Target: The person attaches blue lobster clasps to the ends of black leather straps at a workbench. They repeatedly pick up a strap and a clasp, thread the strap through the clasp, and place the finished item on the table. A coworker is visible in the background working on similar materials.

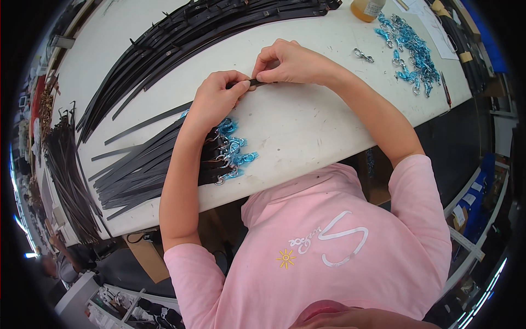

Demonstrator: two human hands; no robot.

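Note:
Both hands meet above the middle of the white table. My left hand (219, 94) pinches a narrow black strap (255, 82) between thumb and fingers. Just to its right, my right hand (293, 63) has its fingertips closed on the same strap's end; most of the strap there is hidden by the fingers. Beneath my left forearm lies a bundle of dark flat straps (145, 164), with metal clasps in blue plastic film (234, 151) at their right ends. A single bare metal swivel clasp (363, 56) rests beyond my right forearm.
Long black straps (164, 52) lie in a curved pile along the far side. At the far right are a heap of blue-wrapped clasps (413, 49), a jar of amber liquid (366, 8), white paper (435, 27) and a thin pen-like tool (446, 90). Dark straps (68, 175) hang at the left edge.

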